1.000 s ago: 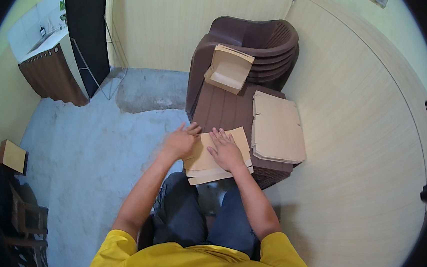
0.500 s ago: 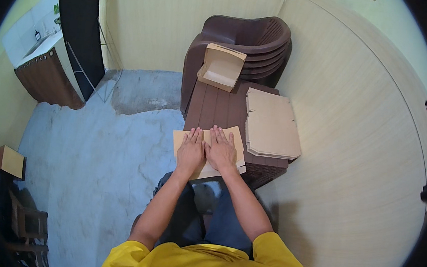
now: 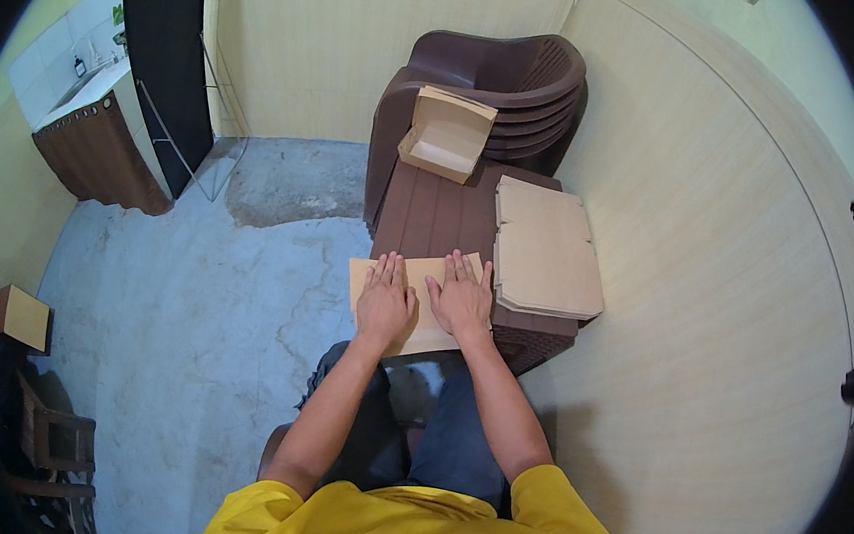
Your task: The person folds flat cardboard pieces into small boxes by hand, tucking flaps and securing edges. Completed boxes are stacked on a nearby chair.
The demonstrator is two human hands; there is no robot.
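Observation:
A sheet of tan cardboard (image 3: 423, 312) lies at the near end of a brown slatted table (image 3: 432, 207), just above my knees. My left hand (image 3: 385, 302) rests flat on its left part, fingers stretched toward the far edge. On the right part lies my right hand (image 3: 461, 298), palm down, its thumb spread toward the middle. Bare cardboard shows between the two hands. Parts of the sheet's far and right edges are hidden under my fingers and palm.
Right of the sheet sits a stack of flat cardboard blanks (image 3: 549, 252). An opened cardboard box (image 3: 447, 136) stands at the table's far end, before stacked brown plastic chairs (image 3: 531, 94). A wooden wall (image 3: 706, 289) runs along the right. A small box (image 3: 24, 319) is far left.
My right hand has slid to the right across the cardboard, away from my left hand, which stays nearly in place. The gap between the hands has widened.

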